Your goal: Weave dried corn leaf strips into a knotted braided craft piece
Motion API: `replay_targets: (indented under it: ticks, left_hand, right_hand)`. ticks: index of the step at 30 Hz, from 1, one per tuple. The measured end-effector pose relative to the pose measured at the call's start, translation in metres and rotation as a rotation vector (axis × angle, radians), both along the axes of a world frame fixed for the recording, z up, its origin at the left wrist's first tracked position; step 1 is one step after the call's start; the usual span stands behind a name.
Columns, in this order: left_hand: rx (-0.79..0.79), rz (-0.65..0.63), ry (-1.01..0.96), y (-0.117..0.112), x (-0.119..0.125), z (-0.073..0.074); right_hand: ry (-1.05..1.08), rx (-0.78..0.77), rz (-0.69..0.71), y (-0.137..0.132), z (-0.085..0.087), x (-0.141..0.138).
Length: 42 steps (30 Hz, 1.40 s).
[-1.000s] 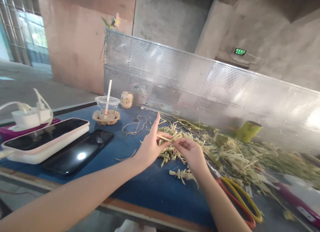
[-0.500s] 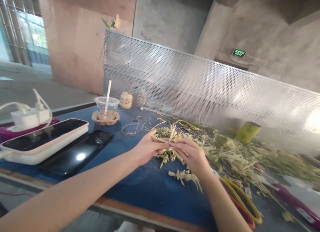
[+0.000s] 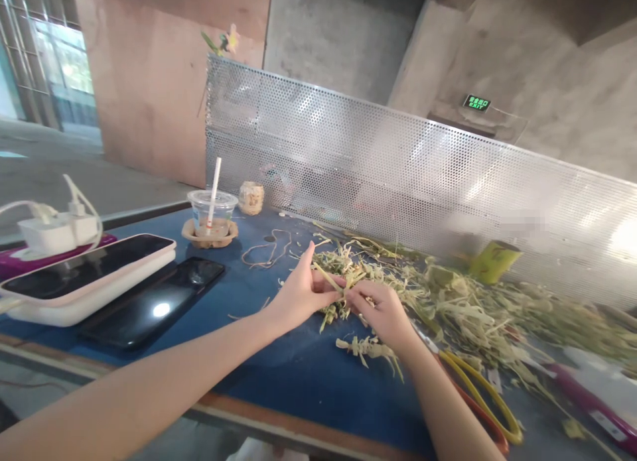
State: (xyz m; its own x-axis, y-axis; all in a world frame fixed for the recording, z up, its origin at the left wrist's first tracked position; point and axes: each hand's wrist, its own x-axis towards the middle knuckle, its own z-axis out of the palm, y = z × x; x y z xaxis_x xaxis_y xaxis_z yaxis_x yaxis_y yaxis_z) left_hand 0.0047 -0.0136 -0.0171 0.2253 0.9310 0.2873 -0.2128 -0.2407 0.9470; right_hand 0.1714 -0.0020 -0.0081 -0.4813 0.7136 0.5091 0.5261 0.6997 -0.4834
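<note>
My left hand (image 3: 298, 290) and my right hand (image 3: 381, 310) meet over the blue table (image 3: 279, 375), both pinching a thin pale-green leaf strip (image 3: 328, 278) between thumb and fingers. The left forefinger points up. The strip runs from the left thumb to the right fingertips. Right behind the hands lies a heap of cut leaf strips (image 3: 448, 295), and a small knotted leaf piece (image 3: 365, 347) rests on the table below my right wrist.
Yellow-handled scissors (image 3: 478, 398) lie by my right forearm. Two phones (image 3: 154, 302) and a charger sit at the left. A plastic cup with a straw (image 3: 212, 212) stands at the back, a string (image 3: 269, 249) beside it. A perforated metal screen (image 3: 398, 176) bounds the far side.
The left fingers closed over the strip half a second ago, and now the forefinger is raised again. The right hand has shifted slightly down and right, still pinching the strip.
</note>
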Motion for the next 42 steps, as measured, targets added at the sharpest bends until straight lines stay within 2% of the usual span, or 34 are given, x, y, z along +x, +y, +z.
replay_targets:
  ticks: [3, 5, 7, 10, 13, 16, 20, 24, 27, 30, 33, 35, 39, 42]
  left_hand:
    - [0.068, -0.001, 0.060, -0.003, 0.001, 0.001]
    - [0.079, 0.006, 0.097, -0.004, 0.001, 0.001]
    - [0.073, 0.020, 0.119, -0.004, 0.001, 0.001]
    - [0.078, 0.012, 0.078, -0.004, 0.002, 0.002]
    - [0.066, -0.012, 0.022, -0.004, 0.003, 0.002]
    - [0.028, -0.012, -0.027, -0.004, 0.004, 0.001]
    - [-0.067, -0.007, -0.099, -0.003, 0.004, 0.004]
    - [-0.197, -0.010, -0.214, -0.001, 0.003, 0.008]
    - [-0.236, -0.089, -0.230, 0.000, 0.004, 0.009]
    - [-0.239, -0.105, -0.166, 0.001, 0.004, 0.006]
    - [-0.144, -0.073, -0.079, 0.001, 0.003, 0.002]
    - [-0.021, -0.067, 0.010, 0.000, 0.002, 0.000]
    - [0.199, -0.038, 0.290, -0.005, -0.001, 0.002]
    - [0.230, -0.097, 0.365, -0.009, -0.002, 0.006]
  right_hand:
    - [0.137, -0.270, -0.050, 0.004, -0.004, -0.003]
    - [0.259, -0.376, -0.044, 0.007, -0.006, -0.004]
    - [0.400, -0.407, -0.028, 0.008, -0.007, -0.005]
    - [0.536, -0.368, -0.004, 0.009, -0.006, -0.004]
    - [0.520, -0.303, 0.009, 0.008, -0.005, -0.004]
    - [0.499, -0.183, -0.051, 0.004, -0.006, -0.008]
    - [0.394, 0.137, -0.125, -0.006, -0.006, -0.011]
    - [0.197, 0.439, -0.039, -0.011, -0.004, -0.007]
    - [0.076, 0.555, 0.001, -0.011, -0.004, -0.002]
    - [0.002, 0.581, 0.007, -0.009, -0.005, 0.000]
    - [-0.013, 0.526, 0.010, -0.006, -0.005, -0.002]
    - [0.037, 0.427, 0.026, -0.004, -0.005, -0.004]
    - [0.246, 0.051, 0.113, -0.002, -0.005, -0.005]
    - [0.353, -0.165, 0.126, 0.000, -0.005, -0.004]
